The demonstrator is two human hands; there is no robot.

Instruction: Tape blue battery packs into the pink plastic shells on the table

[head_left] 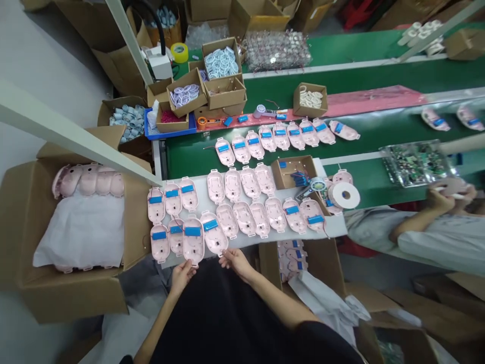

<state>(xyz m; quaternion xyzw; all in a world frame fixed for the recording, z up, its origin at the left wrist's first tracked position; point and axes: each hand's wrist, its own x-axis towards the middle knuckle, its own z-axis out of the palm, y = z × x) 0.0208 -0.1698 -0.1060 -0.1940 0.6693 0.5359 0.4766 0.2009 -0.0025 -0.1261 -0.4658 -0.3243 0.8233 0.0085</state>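
"Pink shells (194,247), the two in hand: where are they?"
"On my remote feed I see them at the near edge of the white-covered desk (202,194), right of a large cardboard box (71,301)."
"And the fingers?"
"My left hand (182,275) pinches one shell's near end, my right hand (237,263) its neighbour's. Each shell carries a blue battery pack (192,231)."

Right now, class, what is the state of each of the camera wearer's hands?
Left hand: closed, holding a pink shell by its near end.
Right hand: closed, holding another pink shell by its near end.
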